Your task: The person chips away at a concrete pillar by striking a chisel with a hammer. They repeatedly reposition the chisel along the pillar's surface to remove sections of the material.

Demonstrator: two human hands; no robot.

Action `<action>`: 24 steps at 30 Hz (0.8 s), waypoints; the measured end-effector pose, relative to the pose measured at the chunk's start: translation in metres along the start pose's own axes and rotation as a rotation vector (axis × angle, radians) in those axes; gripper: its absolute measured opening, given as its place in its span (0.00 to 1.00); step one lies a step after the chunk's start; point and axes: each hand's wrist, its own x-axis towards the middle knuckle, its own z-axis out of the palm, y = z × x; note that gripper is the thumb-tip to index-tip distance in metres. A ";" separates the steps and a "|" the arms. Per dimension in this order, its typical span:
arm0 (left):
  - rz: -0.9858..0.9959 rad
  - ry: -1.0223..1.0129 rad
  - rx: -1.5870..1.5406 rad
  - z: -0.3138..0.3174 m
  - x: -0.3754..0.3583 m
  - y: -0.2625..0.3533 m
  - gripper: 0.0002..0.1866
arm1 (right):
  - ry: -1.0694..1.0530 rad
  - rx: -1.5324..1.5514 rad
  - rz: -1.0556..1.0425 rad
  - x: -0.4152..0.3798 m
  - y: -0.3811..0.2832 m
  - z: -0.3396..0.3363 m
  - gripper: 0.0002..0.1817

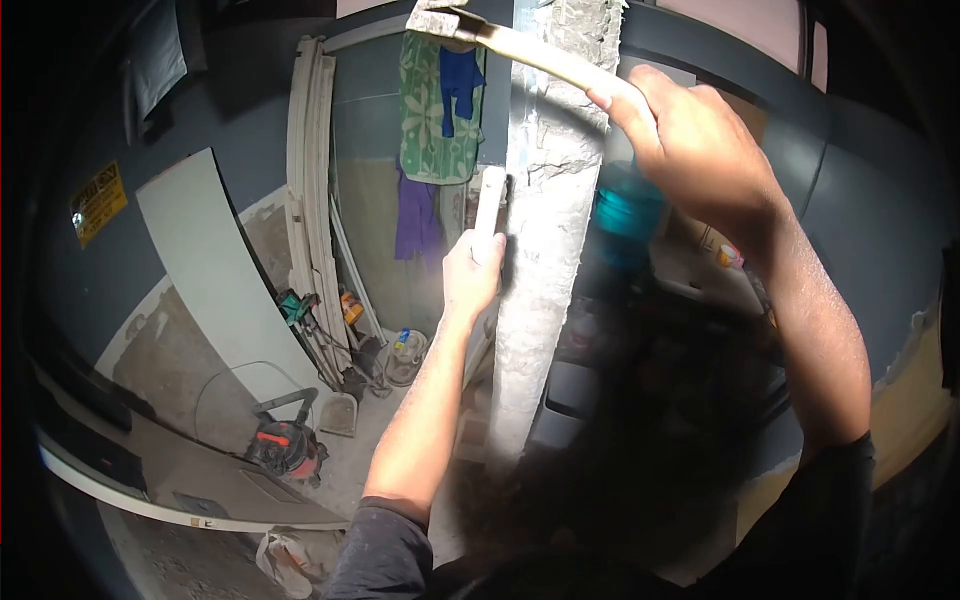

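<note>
My right hand point(700, 150) is wrapped round the wooden handle of a hammer point(545, 58), raised at the top of the view. Its worn metal head points to the left. My left hand point(470, 275) is closed on a pale flat bar point(490, 200) with a small hole near its upper end. The bar stands roughly upright beside the left edge of a rough, chipped concrete wall end point(550, 240). The hammer head is well above the bar and apart from it. My left fingers hide the bar's lower part.
A green patterned towel point(430, 150) and purple cloth point(415, 215) hang behind the left hand. A white board point(220, 260) leans left, above a red and black vacuum point(285, 445). A blue water bottle point(625, 215) stands behind the concrete. The lower right is dark.
</note>
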 end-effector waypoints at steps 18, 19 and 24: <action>-0.545 -0.185 -0.537 -0.018 -0.004 -0.009 0.15 | 0.330 -0.182 -0.369 -0.020 0.048 0.057 0.16; -0.546 -0.186 -0.536 -0.017 -0.004 -0.010 0.15 | 0.353 -0.201 -0.372 -0.020 0.048 0.058 0.17; -0.528 -0.234 -0.452 -0.014 -0.003 -0.006 0.15 | 0.315 -0.159 -0.338 -0.020 0.044 0.054 0.19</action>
